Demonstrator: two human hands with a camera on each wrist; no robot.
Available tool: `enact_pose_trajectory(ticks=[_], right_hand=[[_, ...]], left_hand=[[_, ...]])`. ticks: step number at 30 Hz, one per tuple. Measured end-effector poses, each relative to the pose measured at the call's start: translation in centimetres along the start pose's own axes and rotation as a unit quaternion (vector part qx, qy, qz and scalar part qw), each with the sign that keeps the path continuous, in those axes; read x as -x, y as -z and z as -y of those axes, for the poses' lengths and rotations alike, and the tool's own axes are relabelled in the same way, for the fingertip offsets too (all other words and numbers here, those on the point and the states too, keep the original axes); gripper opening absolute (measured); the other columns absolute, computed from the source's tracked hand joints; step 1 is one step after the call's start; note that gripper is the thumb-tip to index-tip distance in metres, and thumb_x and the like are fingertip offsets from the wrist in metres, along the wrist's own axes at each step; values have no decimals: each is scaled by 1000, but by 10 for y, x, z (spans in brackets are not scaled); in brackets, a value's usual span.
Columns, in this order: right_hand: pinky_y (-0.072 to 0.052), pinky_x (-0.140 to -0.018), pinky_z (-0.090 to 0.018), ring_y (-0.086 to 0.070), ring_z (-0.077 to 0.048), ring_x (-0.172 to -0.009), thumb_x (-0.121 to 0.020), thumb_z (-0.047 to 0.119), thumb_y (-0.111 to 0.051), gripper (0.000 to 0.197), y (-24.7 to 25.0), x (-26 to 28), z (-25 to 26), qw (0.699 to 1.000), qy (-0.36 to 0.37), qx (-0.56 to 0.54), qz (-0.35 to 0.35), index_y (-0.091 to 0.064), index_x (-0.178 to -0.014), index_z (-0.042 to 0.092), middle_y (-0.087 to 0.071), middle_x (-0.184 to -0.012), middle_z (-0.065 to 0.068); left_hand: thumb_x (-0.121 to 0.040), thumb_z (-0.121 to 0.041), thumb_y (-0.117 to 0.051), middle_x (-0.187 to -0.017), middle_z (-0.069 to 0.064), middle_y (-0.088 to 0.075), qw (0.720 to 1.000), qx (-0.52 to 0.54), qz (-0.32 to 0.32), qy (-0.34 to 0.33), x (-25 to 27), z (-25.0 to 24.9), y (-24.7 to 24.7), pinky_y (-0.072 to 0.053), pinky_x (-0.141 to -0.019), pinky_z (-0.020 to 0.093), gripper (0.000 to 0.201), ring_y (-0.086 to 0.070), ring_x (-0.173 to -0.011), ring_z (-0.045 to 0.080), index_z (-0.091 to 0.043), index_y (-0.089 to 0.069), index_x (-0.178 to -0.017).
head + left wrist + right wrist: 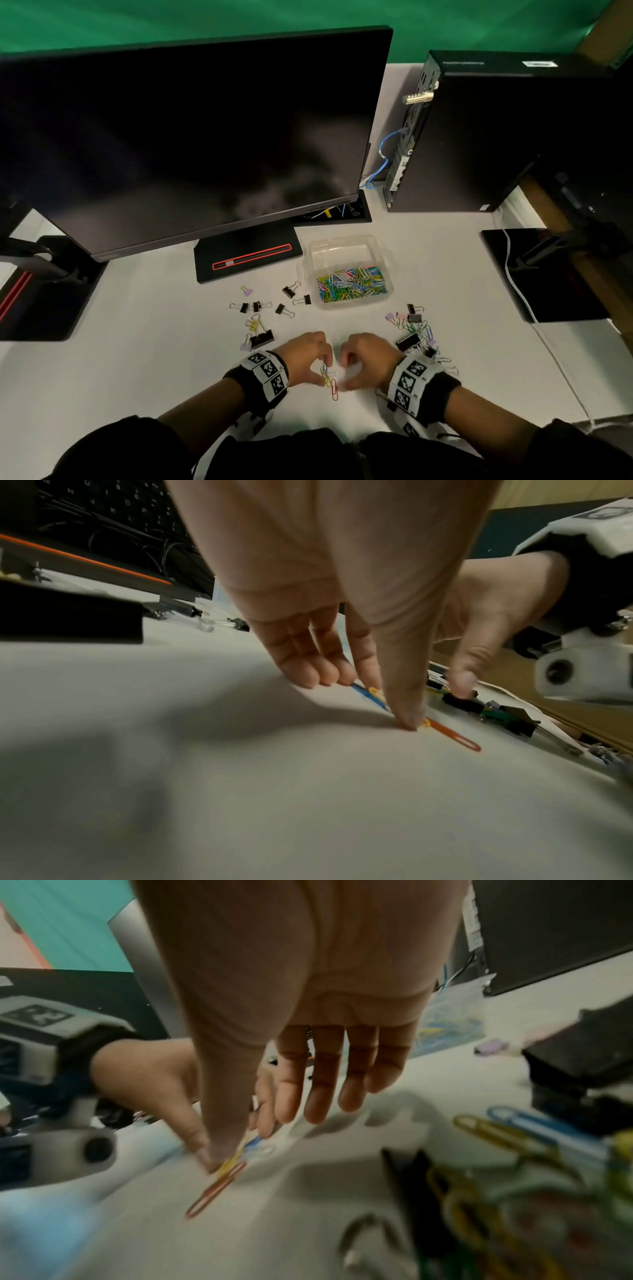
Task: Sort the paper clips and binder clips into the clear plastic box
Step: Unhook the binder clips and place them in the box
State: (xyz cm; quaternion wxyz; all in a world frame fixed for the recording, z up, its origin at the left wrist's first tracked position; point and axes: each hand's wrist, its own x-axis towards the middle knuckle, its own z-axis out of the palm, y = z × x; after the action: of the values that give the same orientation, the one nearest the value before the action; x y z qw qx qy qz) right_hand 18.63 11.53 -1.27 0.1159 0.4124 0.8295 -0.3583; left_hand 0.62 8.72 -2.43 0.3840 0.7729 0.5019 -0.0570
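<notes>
My left hand [305, 356] pinches a linked string of paper clips [329, 378], its orange end clip [452, 735] trailing on the white surface [154, 370], likely to pull them apart before boxing. My right hand [368, 359] hovers beside it, fingers loosely curled, holding nothing. The clear plastic box [349, 270] sits beyond, already holding coloured clips in 1 compartment. Binder clips [262, 337] lie left and right. No legible writing.

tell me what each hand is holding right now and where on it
The left hand pinches a small bunch of paper clips at their upper ends; the orange clip sticks out below. The right hand holds nothing.
</notes>
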Motion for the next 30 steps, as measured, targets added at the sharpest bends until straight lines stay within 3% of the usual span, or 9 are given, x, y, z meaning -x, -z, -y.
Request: enact_pose_trajectory(ticks=[5,14,18,20,23,25,30], right_hand=[[-37,-76,-27,-39,-11,-84,-59,49,-78,56,-25,5,10,999,-12,-22,-28,-55,-102,20,-43,-92,6],[-35,-69,-25,-46,-13,-80,-68,25,-77,34,-19,-3,13,998,-26,-51,-20,-62,-96,13,-47,-88,3],[-34,-60,-18,-48,-12,-76,-65,24,-79,24,-16,-5,11,999,-27,-45,-2,-58,-78,23,-49,-81,5],[-36,-59,-17,-50,-12,-73,-63,24,-80,31,-15,-7,9,998,-38,-45,13,-49,-64,30,-48,-71,11],[-40,-59,-17,-54,-10,-70,-62,22,-80,36,-14,-8,6,997,-50,-54,24,-45,-59,31,-50,-63,17],[-38,-57,-13,-52,-5,-64,-63,22,-79,35,-11,-7,4,997,-55,-54,26,-45,-57,31,-51,-60,18],[-37,-58,-16,-55,-8,-67,-65,27,-80,32,13,-7,-7,995,-81,-64,-9,-50,-54,30,-53,-61,17]], left_hand=[[-80,-25,-69,-110,12,-54,1000,12,-22,16,3,4,-5,-36,-83,25,31,-51,-104,24,-10,-62,-106],[-82,-27,-67,-103,8,-50,999,14,-38,25,11,8,-9,-34,-77,22,24,-51,-96,22,-9,-65,-98],[-83,-25,-65,-102,7,-53,999,16,-45,14,16,10,-7,-32,-74,20,18,-42,-85,9,-10,-67,-93],[-83,-24,-65,-97,6,-53,999,10,-42,14,17,11,-6,-32,-73,20,18,-43,-84,8,-9,-67,-93],[-84,-23,-65,-92,1,-48,999,2,-42,22,18,11,-6,-33,-73,20,17,-49,-85,16,-8,-67,-92],[-85,-22,-63,-93,1,-46,999,-5,-38,30,18,10,-7,-33,-75,21,17,-54,-96,22,-7,-66,-94],[-89,-18,-58,-109,10,-54,998,-34,-8,54,16,3,-7,-40,-87,32,22,-54,-106,28,-2,-62,-102]])
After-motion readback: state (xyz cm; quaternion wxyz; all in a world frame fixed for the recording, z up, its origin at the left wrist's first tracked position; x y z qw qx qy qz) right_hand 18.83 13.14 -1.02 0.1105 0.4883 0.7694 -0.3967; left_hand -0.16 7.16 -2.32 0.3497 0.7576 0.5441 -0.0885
